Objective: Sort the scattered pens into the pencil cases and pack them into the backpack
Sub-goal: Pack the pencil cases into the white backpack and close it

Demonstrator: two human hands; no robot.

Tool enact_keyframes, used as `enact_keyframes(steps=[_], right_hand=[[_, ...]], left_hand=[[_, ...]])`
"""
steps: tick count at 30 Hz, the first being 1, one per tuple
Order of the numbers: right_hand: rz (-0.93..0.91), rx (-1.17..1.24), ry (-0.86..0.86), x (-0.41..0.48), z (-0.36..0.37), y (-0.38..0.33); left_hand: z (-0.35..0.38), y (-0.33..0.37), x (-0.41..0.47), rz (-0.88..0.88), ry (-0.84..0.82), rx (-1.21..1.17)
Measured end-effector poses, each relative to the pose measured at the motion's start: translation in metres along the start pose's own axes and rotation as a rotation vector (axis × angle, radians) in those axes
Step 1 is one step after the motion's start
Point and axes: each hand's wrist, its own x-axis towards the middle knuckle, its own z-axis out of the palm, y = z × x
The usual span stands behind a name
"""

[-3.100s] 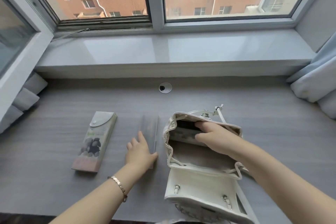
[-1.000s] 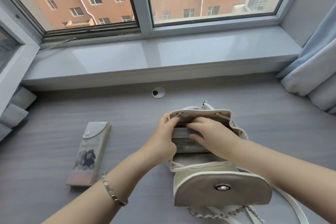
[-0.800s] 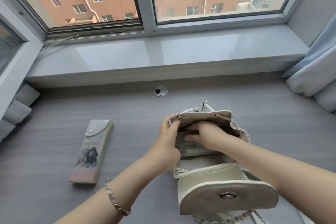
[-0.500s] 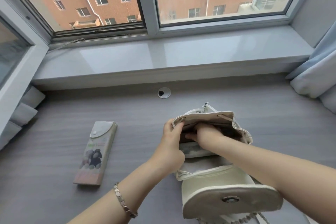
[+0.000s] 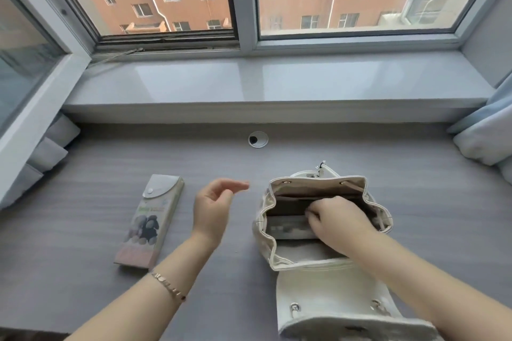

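A cream backpack lies on the grey desk with its mouth open toward the window and its flap folded toward me. A grey pencil case sits inside the mouth. My right hand reaches into the opening, its fingers curled on the right end of that case. My left hand hovers open above the desk, left of the backpack and apart from it. A second pencil case, printed with dark stones and closed by a snap flap, lies flat further left. No loose pens are visible.
A round cable hole sits in the desk behind the backpack. A wide grey windowsill runs along the back under the windows. A pale curtain bunches at the right; folded grey cushions rest at the left.
My left hand has let go of the backpack's rim and swung left, now open in the air. The grey pencil case has sunk deeper into the backpack under my right hand.
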Motion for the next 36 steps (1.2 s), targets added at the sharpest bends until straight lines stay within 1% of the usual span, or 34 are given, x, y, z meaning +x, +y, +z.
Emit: enact_keyframes(steps=[1,2,3,4,5,6,8,10,12,14,16,17,18,20,21,22,24,25,26,28,29,31,33,34,36], right_hand=[[0.024,0.098,0.01,-0.001,-0.004,0.008],[0.034,0.17,-0.007,-0.003,-0.009,0.012],[0.025,0.216,-0.031,-0.004,-0.012,0.013],[0.011,0.249,-0.048,-0.005,-0.014,0.014],[-0.009,0.279,-0.043,-0.007,-0.017,0.013],[-0.024,0.309,-0.028,-0.009,-0.019,0.012],[-0.041,0.378,0.002,-0.012,-0.023,0.009],[-0.033,0.444,0.013,-0.014,-0.028,0.009],[-0.023,0.501,0.031,-0.014,-0.033,0.01],[-0.011,0.552,0.035,-0.012,-0.036,0.014],[0.029,0.622,0.014,-0.01,-0.039,0.019],[0.054,0.686,-0.008,-0.008,-0.04,0.021],[0.084,0.803,-0.038,-0.008,-0.043,0.021],[0.17,1.102,-0.121,-0.006,-0.052,0.021],[0.221,1.225,-0.143,-0.005,-0.057,0.022],[0.286,1.321,-0.143,-0.005,-0.063,0.022],[0.41,1.378,-0.123,-0.005,-0.068,0.026],[0.419,1.362,-0.119,-0.005,-0.07,0.029],[0.398,1.333,-0.12,-0.005,-0.07,0.03],[0.322,1.174,-0.063,-0.008,-0.066,0.031],[0.267,1.032,0.023,-0.011,-0.06,0.032],[0.121,0.726,0.299,-0.016,-0.041,0.033],[-0.005,0.587,0.558,-0.025,-0.024,0.033],[-0.055,0.535,0.654,-0.029,-0.019,0.035],[-0.074,0.397,0.791,-0.035,-0.013,0.043]], left_hand=[[-0.015,-0.013,0.012,0.013,0.149,0.221],[-0.032,-0.028,0.022,0.004,0.215,0.484],[-0.049,-0.042,0.03,-0.052,0.229,0.754],[-0.064,-0.058,0.038,-0.141,0.219,0.965],[-0.076,-0.07,0.042,-0.252,0.205,1.106],[-0.086,-0.078,0.044,-0.353,0.215,1.18],[-0.102,-0.087,0.044,-0.501,0.276,1.146],[-0.109,-0.087,0.042,-0.525,0.333,1.05],[-0.107,-0.08,0.039,-0.456,0.38,1.012],[-0.095,-0.063,0.032,-0.329,0.387,0.952],[-0.072,-0.035,0.023,-0.111,0.34,0.865],[-0.058,-0.018,0.016,0.022,0.303,0.829],[-0.044,-0.001,0.008,0.158,0.259,0.795],[-0.021,0.036,-0.009,0.385,0.122,0.74],[-0.013,0.054,-0.017,0.461,0.014,0.739],[-0.006,0.07,-0.025,0.52,-0.116,0.778],[0.005,0.095,-0.04,0.637,-0.393,0.979],[0.012,0.101,-0.045,0.698,-0.497,1.114],[0.019,0.102,-0.048,0.731,-0.563,1.234],[0.033,0.099,-0.05,0.727,-0.601,1.353],[0.038,0.097,-0.049,0.723,-0.599,1.368],[0.044,0.094,-0.047,0.732,-0.596,1.385],[0.046,0.093,-0.047,0.758,-0.604,1.409],[0.046,0.092,-0.048,0.755,-0.615,1.425],[0.046,0.089,-0.047,0.69,-0.63,1.439]])
